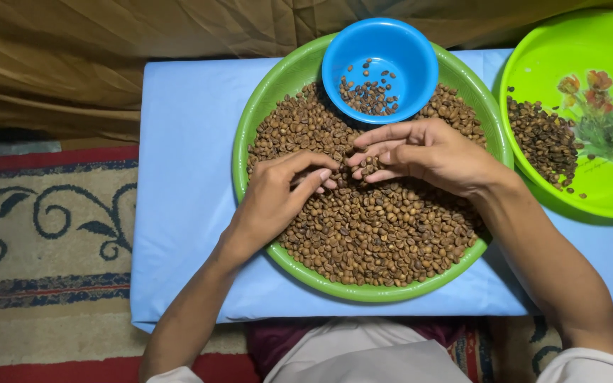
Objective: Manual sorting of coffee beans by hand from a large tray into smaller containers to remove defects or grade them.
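Observation:
A round green tray (250, 120) full of brown coffee beans (377, 234) lies on a light blue cloth-covered table. A small blue bowl (380, 50) with a few darker beans rests at the tray's far edge. My left hand (274, 198) lies on the beans at the tray's left, fingers curled, fingertips touching beans. My right hand (427, 152) reaches over the middle of the tray, fingers pointing left and pinched over beans near the left fingertips. Whether either hand grips beans is hard to make out.
A second green tray (604, 191) with a flower print and a small pile of dark beans (544, 142) stands at the right. A patterned rug (51, 234) covers the floor on the left; brown fabric (108, 57) hangs behind the blue table (179, 177).

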